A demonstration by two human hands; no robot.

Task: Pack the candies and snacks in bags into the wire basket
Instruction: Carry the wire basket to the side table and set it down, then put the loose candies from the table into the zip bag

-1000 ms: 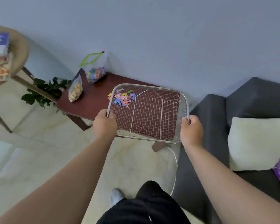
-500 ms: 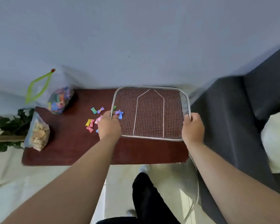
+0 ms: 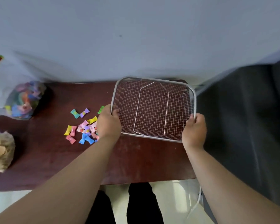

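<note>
Clutching the wire basket (image 3: 153, 109) rims, left hand (image 3: 108, 123) and right hand (image 3: 194, 129) grips closed.

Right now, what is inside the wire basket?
Nothing: the wire basket holds no bags or candies, and the dark red table shows through its mesh. Both hands cover small parts of its near corners.

Loose candies (image 3: 83, 126) lie left of basket (image 3: 153, 109); bags (image 3: 23, 101) apparently farther left.

Wall (image 3: 136, 29): plain pale blue-grey.
Table (image 3: 136, 159): dark red-brown, set against the wall.
Sofa (image 3: 241, 118): dark grey, just right of the table.
Floor (image 3: 171, 199): pale, glossy.
</note>
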